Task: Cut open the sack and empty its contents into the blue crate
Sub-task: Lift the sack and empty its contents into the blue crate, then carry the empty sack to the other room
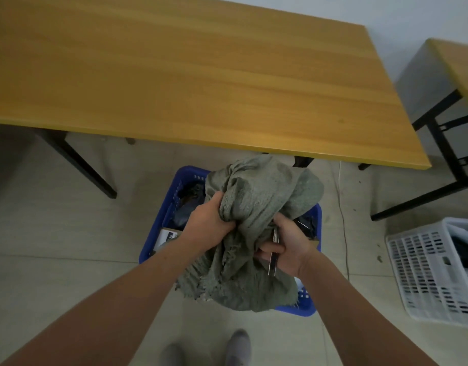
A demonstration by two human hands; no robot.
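The grey-green woven sack [254, 223] is bunched up and held in the air directly over the blue crate [311, 309], which stands on the tiled floor [56, 233] just in front of the long wooden surface [174, 75]. The sack's frayed lower edge hangs down over the near part of the crate, hiding most of its near rim.

The left hand [209, 225] has its grip closed tight on a gathered fold of the sack on the left side, fingers buried in the cloth. The right hand [285, 247] has its grip closed on the sack's right side and, in the same clasp, holds a slim metal-and-dark cutting tool [274, 253], seemingly a utility knife, pressed against the fabric; its blade end cannot be made out. Both bare forearms reach in from the bottom of the view.

Inside the crate, to the left of the sack, lie dark items [185, 210] and a white-labelled box [168, 237]; more dark things show at the right side, under the cloth.

A white perforated basket [425, 273] with dark contents sits on the floor to the right, well apart from the crate. A thin white cable [342, 207] runs along the floor between them. A second wooden surface [460, 67] on black legs stands at the far right. Two grey-shod feet [238, 347] show at the bottom edge.
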